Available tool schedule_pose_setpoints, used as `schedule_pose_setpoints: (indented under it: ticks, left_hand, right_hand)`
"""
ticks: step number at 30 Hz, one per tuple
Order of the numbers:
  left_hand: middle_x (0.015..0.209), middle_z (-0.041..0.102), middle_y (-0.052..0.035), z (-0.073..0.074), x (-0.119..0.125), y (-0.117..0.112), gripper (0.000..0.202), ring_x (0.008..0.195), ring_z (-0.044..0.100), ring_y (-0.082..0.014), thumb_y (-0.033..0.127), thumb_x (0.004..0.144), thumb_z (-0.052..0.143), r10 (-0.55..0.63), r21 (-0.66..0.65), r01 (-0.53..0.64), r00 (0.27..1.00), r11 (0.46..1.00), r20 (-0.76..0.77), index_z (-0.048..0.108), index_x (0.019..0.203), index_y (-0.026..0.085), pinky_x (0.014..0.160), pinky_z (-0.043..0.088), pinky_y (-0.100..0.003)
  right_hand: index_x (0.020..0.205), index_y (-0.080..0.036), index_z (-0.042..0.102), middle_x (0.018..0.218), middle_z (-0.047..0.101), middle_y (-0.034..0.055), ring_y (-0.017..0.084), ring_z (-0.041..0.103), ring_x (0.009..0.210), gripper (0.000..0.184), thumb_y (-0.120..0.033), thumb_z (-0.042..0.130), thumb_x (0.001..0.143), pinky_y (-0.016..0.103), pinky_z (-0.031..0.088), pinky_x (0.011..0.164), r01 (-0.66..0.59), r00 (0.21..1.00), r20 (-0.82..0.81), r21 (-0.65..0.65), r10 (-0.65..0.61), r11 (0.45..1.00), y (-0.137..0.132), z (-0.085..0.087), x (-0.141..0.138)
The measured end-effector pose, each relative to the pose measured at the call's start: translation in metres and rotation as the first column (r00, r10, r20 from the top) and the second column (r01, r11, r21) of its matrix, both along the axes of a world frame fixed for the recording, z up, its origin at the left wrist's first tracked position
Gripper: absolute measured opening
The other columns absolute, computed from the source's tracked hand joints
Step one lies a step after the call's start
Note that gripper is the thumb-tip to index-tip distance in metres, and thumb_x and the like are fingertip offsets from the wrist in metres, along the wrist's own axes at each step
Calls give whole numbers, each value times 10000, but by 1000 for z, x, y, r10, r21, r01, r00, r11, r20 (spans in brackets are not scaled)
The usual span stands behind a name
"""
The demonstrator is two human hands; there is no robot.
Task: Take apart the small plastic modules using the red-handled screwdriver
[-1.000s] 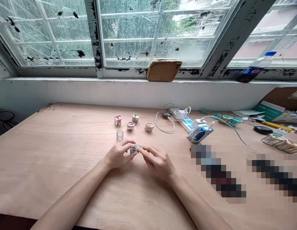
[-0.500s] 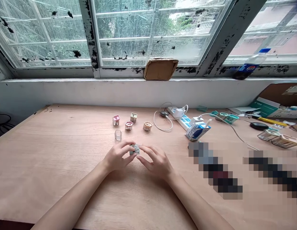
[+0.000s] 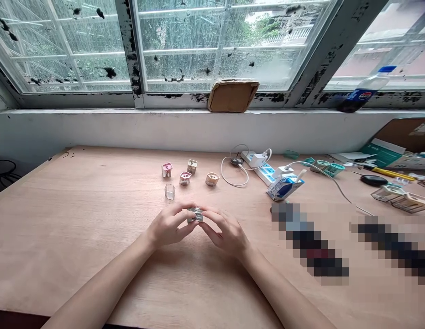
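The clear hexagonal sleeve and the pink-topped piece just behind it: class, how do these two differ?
The clear hexagonal sleeve is see-through, while the pink-topped piece has an opaque pink top with holes. The sleeve stands nearer the viewer than the piece. Both are small, six-sided and upright on the wooden table.

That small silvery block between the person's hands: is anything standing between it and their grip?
Nothing visible does. The small silvery block sits directly between the left hand and the right hand, with fingers of both against it. The nearest other piece, a clear plastic hexagonal cup, stands apart, beyond the hands.
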State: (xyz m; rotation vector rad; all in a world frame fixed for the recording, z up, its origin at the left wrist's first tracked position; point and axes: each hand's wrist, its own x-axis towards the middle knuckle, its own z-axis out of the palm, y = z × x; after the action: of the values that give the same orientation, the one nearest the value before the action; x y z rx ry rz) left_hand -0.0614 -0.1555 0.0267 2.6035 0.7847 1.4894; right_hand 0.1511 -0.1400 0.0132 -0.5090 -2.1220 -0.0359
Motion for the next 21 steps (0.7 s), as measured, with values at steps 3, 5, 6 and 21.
schedule_pose_setpoints:
  ticks: [3, 5, 6, 21]
  left_hand:
    - [1137, 679, -117, 0, 0, 0, 209, 975, 719, -186, 152, 914, 626, -1, -9, 1, 1000, 1000, -2, 615, 1116, 203, 843, 623, -307]
    - [1139, 680, -115, 0, 0, -1, 232, 984, 719, -189, 155, 915, 624, 1, -18, -1, 1000, 1000, -6, 608, 1139, 209, 856, 622, -313]
    - [1139, 681, -114, 0, 0, -1, 243, 989, 719, -191, 157, 915, 623, 2, -21, -2, 1000, 1000, -7, 607, 1151, 212, 862, 620, -317]
    - [1044, 681, -86, -5, -29, 20, 102, 843, 677, -143, 244, 883, 660, 227, -309, -152, 948, 939, 224, 595, 927, 178, 633, 575, -231]
  right_hand:
    - [1329, -224, 514, 1163, 731, 112, 213, 722, 1029, 422, -118, 613, 934, 333, 599, 842, -4, 1000, 9, 6, 4, 1000, 0, 2, 0]
    - [1331, -227, 513, 1172, 729, 115, 214, 721, 1034, 423, -110, 606, 935, 334, 599, 840, -3, 1000, 17, 2, 3, 1000, 0, 2, 0]
    - [1336, -232, 510, 1174, 729, 114, 213, 722, 1034, 428, -107, 602, 937, 333, 599, 840, -2, 1000, 19, 0, 2, 1000, -1, 3, 0]
    - [1062, -208, 615, 1055, 708, 92, 260, 686, 995, 121, -235, 595, 945, 391, 560, 814, 316, 945, 147, -191, -291, 929, 30, -12, 26]
